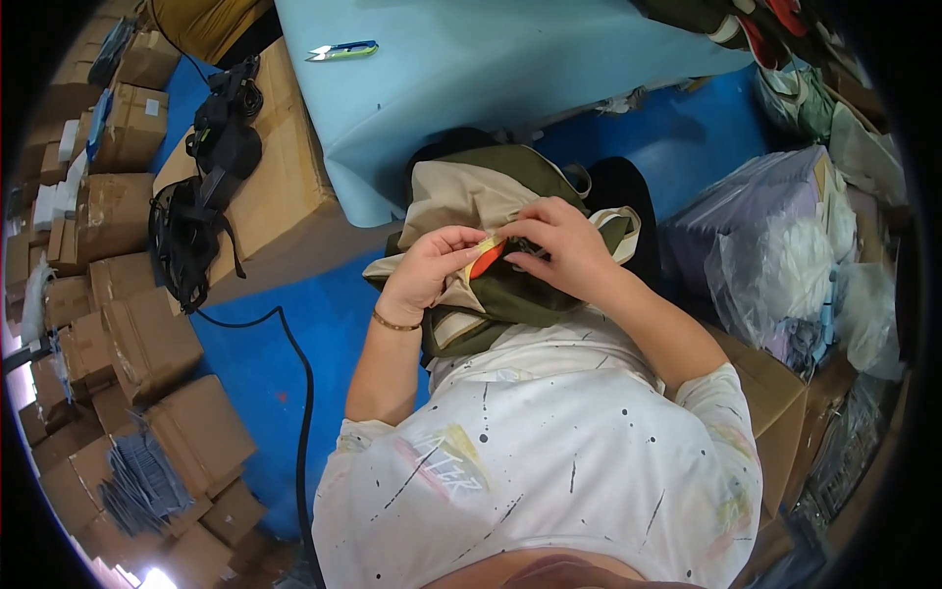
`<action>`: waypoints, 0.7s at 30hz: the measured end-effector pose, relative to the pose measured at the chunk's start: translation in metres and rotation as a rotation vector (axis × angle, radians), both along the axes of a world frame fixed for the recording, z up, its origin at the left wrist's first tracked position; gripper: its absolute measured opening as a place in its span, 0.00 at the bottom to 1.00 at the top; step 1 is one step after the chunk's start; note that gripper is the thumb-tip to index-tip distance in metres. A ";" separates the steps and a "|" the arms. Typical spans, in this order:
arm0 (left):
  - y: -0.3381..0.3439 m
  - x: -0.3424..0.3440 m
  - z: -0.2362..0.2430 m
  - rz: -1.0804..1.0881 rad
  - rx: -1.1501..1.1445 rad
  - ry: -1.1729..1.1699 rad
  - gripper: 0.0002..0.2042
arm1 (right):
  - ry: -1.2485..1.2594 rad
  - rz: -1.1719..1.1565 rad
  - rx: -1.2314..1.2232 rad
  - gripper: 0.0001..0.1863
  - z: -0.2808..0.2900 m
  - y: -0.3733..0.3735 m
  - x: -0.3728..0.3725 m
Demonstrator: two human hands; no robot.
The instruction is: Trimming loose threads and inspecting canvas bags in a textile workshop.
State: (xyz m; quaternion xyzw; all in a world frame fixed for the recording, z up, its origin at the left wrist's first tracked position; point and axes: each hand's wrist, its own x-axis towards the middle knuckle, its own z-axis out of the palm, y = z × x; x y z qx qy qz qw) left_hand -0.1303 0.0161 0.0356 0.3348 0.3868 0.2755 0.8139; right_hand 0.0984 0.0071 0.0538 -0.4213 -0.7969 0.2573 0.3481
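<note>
A green and beige fabric garment [491, 196] lies bunched on my lap. My left hand [432, 265] pinches the beige cloth beside a small orange and yellow tag [485, 257]. My right hand [559, 245] grips the same spot from the right, fingers curled over the tag and a small dark piece. Both hands touch at the tag. A thin bracelet sits on my left wrist.
A light blue table [471, 69] stands ahead with small thread snips [343, 50] on it. A cardboard box [285, 187] with black straps and a cable sits to the left, with several brown boxes [147, 334] beyond. Plastic bags of goods [785, 255] pile up at the right. The floor is blue.
</note>
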 end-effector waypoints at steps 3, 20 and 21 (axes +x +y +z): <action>-0.003 0.001 0.001 0.026 0.036 -0.013 0.11 | 0.025 0.068 0.074 0.14 -0.012 0.010 -0.007; -0.001 0.001 -0.014 0.181 -0.125 -0.135 0.10 | 0.355 -0.006 -0.458 0.05 -0.028 0.038 -0.007; -0.002 -0.002 -0.017 0.145 -0.134 -0.157 0.10 | 0.307 -0.015 -0.370 0.04 -0.023 0.047 -0.008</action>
